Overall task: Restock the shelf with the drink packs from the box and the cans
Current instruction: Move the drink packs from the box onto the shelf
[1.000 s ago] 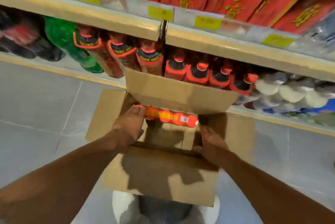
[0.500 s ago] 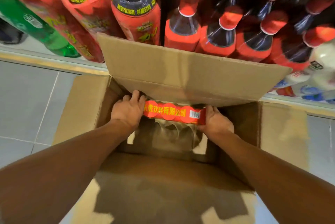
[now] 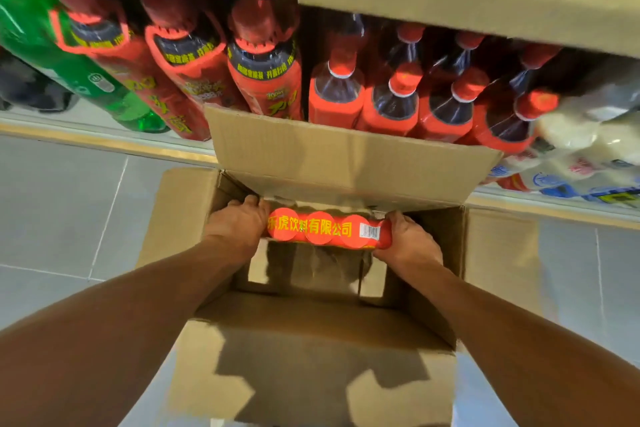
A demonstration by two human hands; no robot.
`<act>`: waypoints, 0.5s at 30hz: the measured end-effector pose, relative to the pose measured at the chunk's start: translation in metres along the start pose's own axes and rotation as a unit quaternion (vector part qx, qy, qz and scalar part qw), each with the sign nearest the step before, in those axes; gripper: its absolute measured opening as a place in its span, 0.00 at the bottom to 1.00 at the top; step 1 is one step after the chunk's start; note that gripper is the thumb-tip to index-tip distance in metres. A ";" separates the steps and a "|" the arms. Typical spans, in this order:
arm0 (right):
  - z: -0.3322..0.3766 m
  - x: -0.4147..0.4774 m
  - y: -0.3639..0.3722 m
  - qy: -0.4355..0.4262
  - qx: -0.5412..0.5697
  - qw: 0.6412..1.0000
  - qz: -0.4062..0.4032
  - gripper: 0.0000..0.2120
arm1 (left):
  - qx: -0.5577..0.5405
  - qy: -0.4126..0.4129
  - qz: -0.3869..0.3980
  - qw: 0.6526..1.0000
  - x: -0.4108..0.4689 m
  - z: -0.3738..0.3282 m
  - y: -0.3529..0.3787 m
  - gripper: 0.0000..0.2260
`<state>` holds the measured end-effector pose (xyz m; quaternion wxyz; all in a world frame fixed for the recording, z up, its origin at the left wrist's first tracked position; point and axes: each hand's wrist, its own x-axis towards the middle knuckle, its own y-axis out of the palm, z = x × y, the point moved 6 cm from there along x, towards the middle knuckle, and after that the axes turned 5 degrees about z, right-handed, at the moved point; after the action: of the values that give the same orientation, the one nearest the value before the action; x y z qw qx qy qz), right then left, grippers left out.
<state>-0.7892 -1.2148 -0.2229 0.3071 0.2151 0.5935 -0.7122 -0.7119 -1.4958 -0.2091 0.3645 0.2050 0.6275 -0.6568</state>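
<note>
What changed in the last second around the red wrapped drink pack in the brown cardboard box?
The right hand moved from the brown cardboard box edge onto the right end of the red wrapped drink pack. The left hand still grips its left end; the pack stays inside.

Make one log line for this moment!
drink pack: in open cardboard box | left grip: holds one end | right grip: holds other end

Red drink pack [image 3: 325, 230]: yellow "乐虎饮料有限公司"; barcode [image 3: 370, 230] beside.
</note>
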 end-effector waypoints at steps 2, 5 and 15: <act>0.006 -0.024 -0.021 -0.005 -0.002 1.000 0.008 0.30 | 0.008 -0.003 0.002 1.000 -0.027 0.004 -0.017 0.30; 0.015 -0.066 -0.059 -0.017 0.000 1.000 0.014 0.30 | 0.010 0.011 -0.001 1.000 -0.071 0.013 -0.053 0.26; 0.050 -0.238 -0.224 -0.045 -0.017 0.999 -0.018 0.21 | -0.060 0.079 -0.078 0.992 -0.244 0.050 -0.219 0.21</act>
<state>-0.7702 -1.1967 0.1071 0.3244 0.1667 0.5949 -0.7163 -0.7052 -1.5016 0.1220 0.2730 0.1848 0.7067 -0.6260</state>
